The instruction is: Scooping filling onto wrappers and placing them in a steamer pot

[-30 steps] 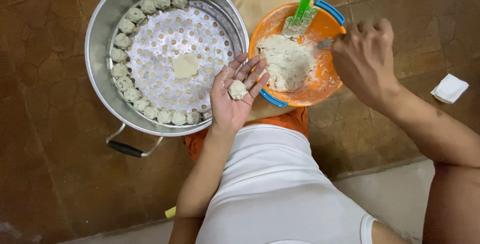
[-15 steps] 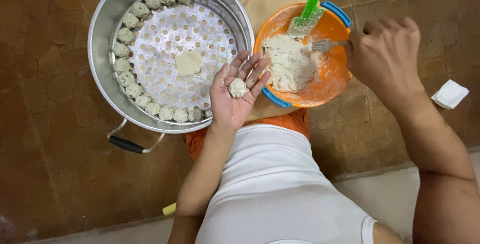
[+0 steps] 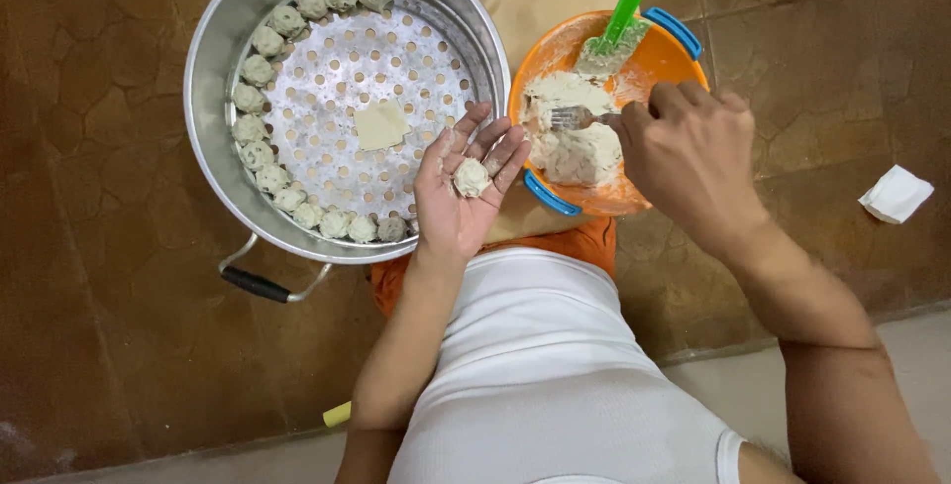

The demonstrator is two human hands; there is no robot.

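head view: orange bowl (image 3: 684, 53) holds filling (image 3: 575, 137), steamer (image 3: 213, 48) rings dumplings (image 3: 260, 152).

The person wears a white ribbed sleeveless top (image 3: 555, 385) and orange bottoms (image 3: 584, 243), arms bare.

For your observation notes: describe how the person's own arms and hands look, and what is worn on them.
Both arms are bare to the frame's bottom edge, with no sleeves, gloves, rings or watch showing. The left hand and right hand are bare too. A white sleeveless top covers the body.

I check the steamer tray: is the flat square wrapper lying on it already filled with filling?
No, the square wrapper lies flat and bare on the perforated steamer tray, with no filling on it.
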